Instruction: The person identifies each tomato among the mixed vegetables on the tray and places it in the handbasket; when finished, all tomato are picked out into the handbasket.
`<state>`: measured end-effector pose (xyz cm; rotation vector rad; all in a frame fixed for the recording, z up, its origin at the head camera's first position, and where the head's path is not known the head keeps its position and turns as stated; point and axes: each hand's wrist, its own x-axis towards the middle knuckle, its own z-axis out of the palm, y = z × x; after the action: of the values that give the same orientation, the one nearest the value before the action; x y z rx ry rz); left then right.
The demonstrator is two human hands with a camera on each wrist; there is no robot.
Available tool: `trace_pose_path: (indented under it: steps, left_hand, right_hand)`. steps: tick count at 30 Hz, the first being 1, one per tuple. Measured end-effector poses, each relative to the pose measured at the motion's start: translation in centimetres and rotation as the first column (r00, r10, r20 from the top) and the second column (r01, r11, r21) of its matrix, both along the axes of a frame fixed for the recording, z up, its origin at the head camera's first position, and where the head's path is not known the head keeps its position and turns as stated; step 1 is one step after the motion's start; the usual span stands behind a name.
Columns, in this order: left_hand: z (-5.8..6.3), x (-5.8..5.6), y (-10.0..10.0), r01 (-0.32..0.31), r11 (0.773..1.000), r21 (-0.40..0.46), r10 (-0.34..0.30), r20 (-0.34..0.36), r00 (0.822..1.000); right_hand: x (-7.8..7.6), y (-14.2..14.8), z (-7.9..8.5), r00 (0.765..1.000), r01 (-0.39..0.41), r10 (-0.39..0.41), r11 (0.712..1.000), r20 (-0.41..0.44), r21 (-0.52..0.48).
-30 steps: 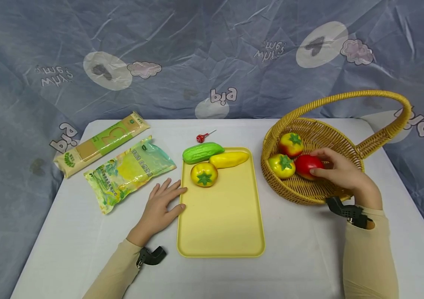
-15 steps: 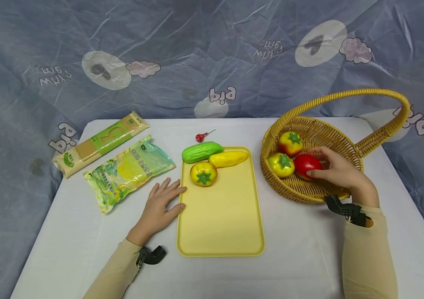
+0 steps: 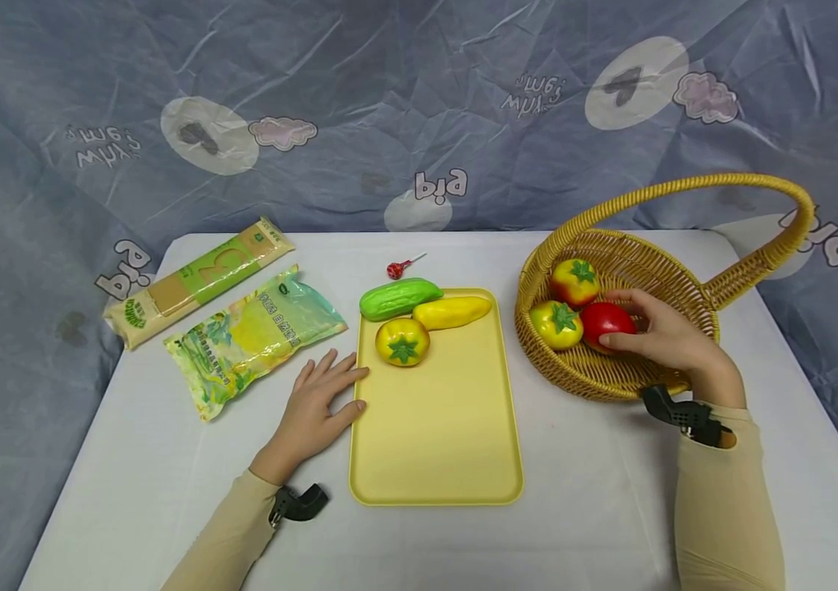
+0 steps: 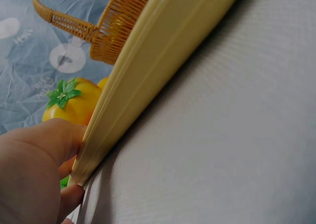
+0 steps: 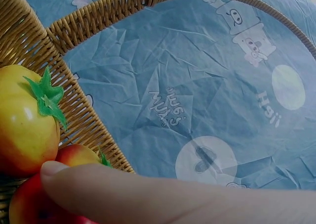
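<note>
Head view: right hand point(image 3: 673, 338) pinches glossy red fruit point(image 3: 606, 325) between thumb and fingers; left hand point(image 3: 313, 413), fingers spread, touches tray point(image 3: 437, 435)

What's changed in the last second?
The right hand has edged slightly left, its fingers reaching further around the red fruit. Nothing visibly lifted or let go. The left hand stayed at the edge of the tray; tray and basket look unmoved.

Occlusions around the tray point(image 3: 437, 435)

Right of tray: red fruit point(image 3: 606, 320) partly hidden by right hand point(image 3: 666, 332) — basket point(image 3: 666, 275) cut off in right-wrist view. Left of tray: tiny print on long pack point(image 3: 200, 279) unreadable — left sleeve point(image 3: 222, 533) cropped, head view.
</note>
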<state>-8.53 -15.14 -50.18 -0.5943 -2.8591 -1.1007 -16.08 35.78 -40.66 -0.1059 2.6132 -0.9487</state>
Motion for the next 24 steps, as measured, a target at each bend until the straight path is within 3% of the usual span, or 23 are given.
trace_pose_path:
  steps: [24]
  left_hand:
    - [0.09, 0.06, -0.01, 0.002, 1.0, 0.002, -0.002, 0.009, 1.0]
  right_hand:
    - [0.14, -0.15, 0.05, 0.999, -0.015, 0.015, 1.0, -0.033, 0.013]
